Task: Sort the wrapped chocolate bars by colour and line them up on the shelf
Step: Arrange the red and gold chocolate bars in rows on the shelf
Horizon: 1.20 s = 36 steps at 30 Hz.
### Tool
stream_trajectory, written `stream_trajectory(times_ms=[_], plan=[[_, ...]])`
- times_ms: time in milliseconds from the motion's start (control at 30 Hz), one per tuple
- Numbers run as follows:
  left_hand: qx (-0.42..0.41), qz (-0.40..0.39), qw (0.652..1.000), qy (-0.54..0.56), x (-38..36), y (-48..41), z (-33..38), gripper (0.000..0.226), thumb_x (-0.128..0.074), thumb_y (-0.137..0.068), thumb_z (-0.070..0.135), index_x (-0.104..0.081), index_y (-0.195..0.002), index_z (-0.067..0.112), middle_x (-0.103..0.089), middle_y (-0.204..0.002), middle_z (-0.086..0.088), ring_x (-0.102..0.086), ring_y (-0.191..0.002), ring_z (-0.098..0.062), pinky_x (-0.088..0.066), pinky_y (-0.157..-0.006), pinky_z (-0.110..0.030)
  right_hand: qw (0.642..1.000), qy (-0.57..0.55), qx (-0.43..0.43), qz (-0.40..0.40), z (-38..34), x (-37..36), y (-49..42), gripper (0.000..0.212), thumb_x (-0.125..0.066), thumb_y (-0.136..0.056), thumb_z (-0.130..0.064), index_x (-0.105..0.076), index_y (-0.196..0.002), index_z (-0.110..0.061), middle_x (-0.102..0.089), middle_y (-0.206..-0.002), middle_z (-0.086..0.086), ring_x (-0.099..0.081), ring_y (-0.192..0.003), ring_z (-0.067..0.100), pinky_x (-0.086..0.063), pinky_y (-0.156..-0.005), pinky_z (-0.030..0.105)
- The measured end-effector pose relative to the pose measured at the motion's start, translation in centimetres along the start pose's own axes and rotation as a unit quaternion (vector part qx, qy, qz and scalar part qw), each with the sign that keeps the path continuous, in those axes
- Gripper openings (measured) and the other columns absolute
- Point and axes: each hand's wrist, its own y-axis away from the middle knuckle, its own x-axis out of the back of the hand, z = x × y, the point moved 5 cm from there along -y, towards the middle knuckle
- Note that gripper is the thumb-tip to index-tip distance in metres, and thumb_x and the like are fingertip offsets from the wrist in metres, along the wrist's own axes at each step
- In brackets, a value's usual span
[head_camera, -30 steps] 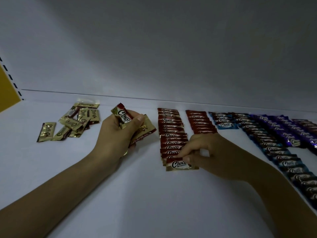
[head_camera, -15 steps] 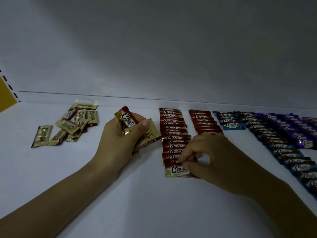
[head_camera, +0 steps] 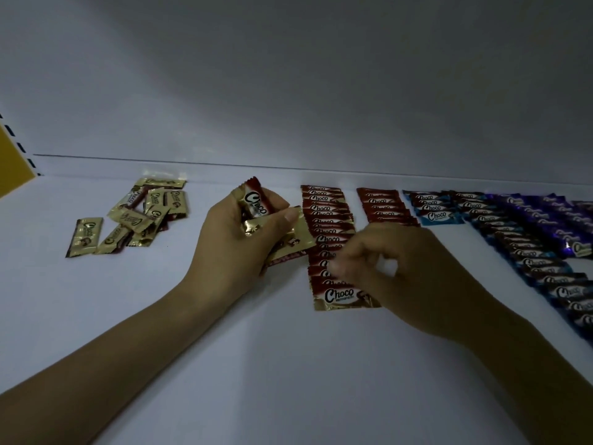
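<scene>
So the white shelf (head_camera: 256,364) is the one holder here, and everything lies flat on it. On the right there's a long dark row with blue edges (head_camera: 529,261) running from the back towards the front, with a purple row (head_camera: 552,220) just beside it further right. Near the middle sits the long red row (head_camera: 327,226), bars overlapping like roof tiles, then a short red row (head_camera: 383,205) and a short light blue row (head_camera: 433,208) at the back. Over on the left is a loose gold pile (head_camera: 144,216), unsorted, bars lying every which way, with a yellow panel (head_camera: 9,165) at the far edge.

The left hand (head_camera: 234,248) hovers between the pile and the long red row, fingers wrapped round a small bunch: a red-ended bar (head_camera: 256,202) sticks up, a gold bar (head_camera: 288,242) fans out below. The right hand (head_camera: 401,268) is over the near end of the long red row, fingers curled in and blurry, honestly can't tell if it's pinching anything. The front bar (head_camera: 337,297) lies at that row's near end, right by the thumb
</scene>
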Motion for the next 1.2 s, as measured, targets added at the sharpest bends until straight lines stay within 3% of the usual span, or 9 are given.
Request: stream_trajectory(times_ms=[67,133,267,467,633,800,933,1067,1200], plan=[[-0.038,-0.013,0.999,-0.009,-0.5,0.4,1.0,0.007,-0.067,-0.085,0.014,-0.06,-0.084,0.013,-0.064,-0.061,0.01,-0.053,-0.042,0.002,-0.038,-0.038,-0.011,0.998,-0.055,0.003,0.032,-0.7,-0.1,0.0,0.014,-0.057,-0.081,-0.047,-0.059,-0.086,-0.034,-0.066,-0.068,-0.012,-0.065,-0.071,-0.006,-0.051,-0.061,0.012],[-0.057,-0.032,0.998,-0.002,-1.2,0.9,1.5,0.008,-0.067,-0.083,0.02,-0.061,-0.083,0.015,-0.063,-0.06,0.01,-0.051,-0.039,0.0,-0.036,-0.036,-0.012,0.992,-0.122,-0.006,0.04,-1.2,-0.6,0.1,0.021,-0.068,-0.077,-0.045,-0.054,-0.091,-0.037,-0.071,-0.069,-0.007,-0.068,-0.065,0.002,-0.056,-0.059,0.021],[-0.008,-0.079,0.996,0.04,-2.2,1.2,1.2,0.022,-0.059,-0.079,0.034,-0.059,-0.084,0.012,-0.059,-0.053,0.006,-0.047,-0.037,-0.005,-0.035,-0.035,-0.016,0.984,-0.169,-0.007,0.062,-1.4,-0.7,0.1,0.026,-0.071,-0.079,-0.012,-0.056,-0.093,-0.028,-0.072,-0.075,0.001,-0.069,-0.059,0.01,-0.057,-0.055,0.024],[0.028,-0.187,0.981,0.029,-3.4,2.0,0.7,0.02,-0.055,-0.08,0.036,-0.061,-0.085,0.017,-0.063,-0.054,0.003,-0.055,-0.042,-0.002,-0.038,-0.038,-0.015,0.978,-0.18,-0.02,0.104,-0.5,0.5,0.0,0.027,-0.065,-0.084,-0.001,-0.058,-0.093,-0.026,-0.071,-0.071,0.003,-0.067,-0.056,0.012,-0.057,-0.054,0.028],[0.039,-0.171,0.983,0.059,-2.8,1.6,0.8,0.024,-0.055,-0.08,0.035,-0.061,-0.086,0.013,-0.06,-0.052,0.007,-0.053,-0.04,-0.002,-0.037,-0.037,-0.015,0.973,-0.206,-0.036,0.101,-0.3,0.4,-0.3,0.024,-0.063,-0.086,-0.007,-0.057,-0.096,-0.027,-0.072,-0.069,-0.002,-0.069,-0.06,0.009,-0.056,-0.06,0.02],[0.055,-0.157,0.983,0.083,-2.7,1.7,0.8,0.021,-0.055,-0.079,0.04,-0.063,-0.067,0.024,-0.058,-0.05,0.003,-0.051,-0.039,-0.005,-0.036,-0.038,-0.016,0.961,-0.245,-0.08,0.102,0.4,0.5,-0.3,0.012,-0.065,-0.082,-0.009,-0.062,-0.076,-0.019,-0.07,-0.065,-0.007,-0.065,-0.057,0.005,-0.048,-0.05,0.013],[0.071,-0.136,0.984,0.091,-2.3,1.4,0.6,0.028,-0.059,-0.076,0.037,-0.062,-0.077,0.01,-0.061,-0.053,-0.001,-0.053,-0.04,-0.008,-0.037,-0.038,-0.017,0.948,-0.274,-0.117,0.114,1.4,1.3,-0.5,0.01,-0.062,-0.086,-0.011,-0.062,-0.077,-0.015,-0.068,-0.063,-0.001,-0.062,-0.054,0.007,-0.047,-0.049,0.017],[0.069,-0.128,0.986,0.077,-2.0,1.3,0.1,0.024,-0.063,-0.075,0.038,-0.065,-0.071,0.014,-0.06,-0.053,-0.003,-0.049,-0.04,-0.011,-0.037,-0.037,-0.019,0.945,-0.288,-0.122,0.096,1.5,1.0,-0.6,0.007,-0.063,-0.084,-0.014,-0.062,-0.077,-0.014,-0.069,-0.065,0.001,-0.062,-0.055,0.01,-0.046,-0.049,0.018],[-0.002,-0.097,0.994,0.043,-1.4,0.9,0.4,0.022,-0.068,-0.084,0.033,-0.066,-0.077,0.012,-0.06,-0.056,0.001,-0.052,-0.044,-0.006,-0.039,-0.04,-0.017,0.922,-0.358,-0.128,0.068,1.0,0.7,-0.8,0.045,-0.061,-0.07,-0.053,-0.063,-0.084,-0.011,-0.07,-0.066,0.005,-0.063,-0.055,0.013,-0.048,-0.05,0.021]])
